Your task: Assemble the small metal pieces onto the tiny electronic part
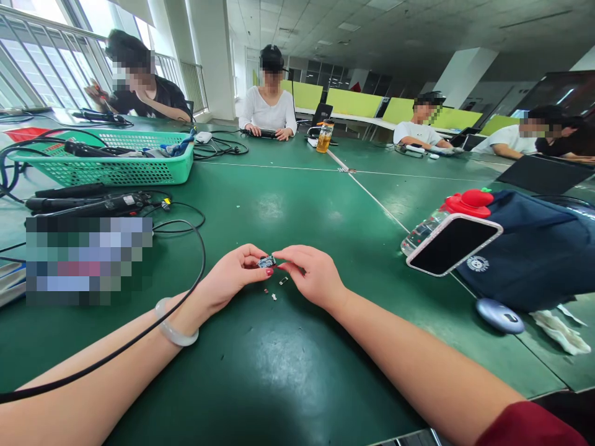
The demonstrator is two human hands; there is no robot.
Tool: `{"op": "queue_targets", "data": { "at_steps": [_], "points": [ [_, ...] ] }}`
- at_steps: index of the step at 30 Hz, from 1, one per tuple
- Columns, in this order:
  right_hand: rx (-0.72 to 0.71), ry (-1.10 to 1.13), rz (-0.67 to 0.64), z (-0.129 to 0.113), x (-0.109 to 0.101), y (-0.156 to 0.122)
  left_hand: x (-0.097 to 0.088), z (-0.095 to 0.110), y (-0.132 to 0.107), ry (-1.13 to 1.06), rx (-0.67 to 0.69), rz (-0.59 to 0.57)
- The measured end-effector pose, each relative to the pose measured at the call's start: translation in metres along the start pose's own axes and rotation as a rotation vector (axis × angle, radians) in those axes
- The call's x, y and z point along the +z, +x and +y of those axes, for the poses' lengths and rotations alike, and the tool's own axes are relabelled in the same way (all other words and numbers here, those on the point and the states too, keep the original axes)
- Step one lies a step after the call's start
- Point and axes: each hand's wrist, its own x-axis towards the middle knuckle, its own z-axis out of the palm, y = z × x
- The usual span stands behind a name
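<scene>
Centrally, both hands pinch the small module [266, 262]: left hand [232, 272] on its left end, right hand [310, 274] on its right, long axis crosswise, above the worktop [288, 204].

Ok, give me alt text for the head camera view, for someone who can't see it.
The left hand and right hand pinch a small electronic part together above a green table, with tiny loose pieces lying just beneath. A green basket stands to the left, a phone is propped to the right, and other people sit along the far side.
</scene>
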Motion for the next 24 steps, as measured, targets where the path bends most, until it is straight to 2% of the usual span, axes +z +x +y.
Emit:
{"op": "queue_targets", "data": {
  "at_steps": [2,4,7,10,13,17,20,24],
  "points": [
    [0.103,-0.013,-0.081,0.001,-0.001,0.001,-0.001,-0.001,0.001,-0.03,-0.01,0.041],
    [0.17,-0.016,-0.233,0.0,-0.004,0.002,-0.002,-0.003,0.002,-0.048,-0.022,0.079],
    [0.162,0.024,-0.495,-0.003,-0.007,0.003,-0.004,-0.005,0.003,-0.052,-0.029,0.112],
    [0.131,0.039,-0.607,-0.008,-0.006,0.002,-0.003,-0.006,0.004,-0.037,-0.02,0.117],
    [0.107,0.013,-0.61,-0.009,-0.002,0.001,-0.001,-0.005,0.004,0.0,-0.01,0.114],
    [0.095,-0.009,-0.551,-0.005,0.002,0.0,0.0,-0.005,0.004,0.097,-0.007,0.121],
    [0.183,0.041,-0.47,0.0,0.001,0.002,0.0,-0.006,0.004,0.19,0.001,0.116],
    [0.391,0.228,-0.242,0.0,0.0,0.005,-0.001,-0.008,0.003,0.282,0.008,0.097]
  ]
}}
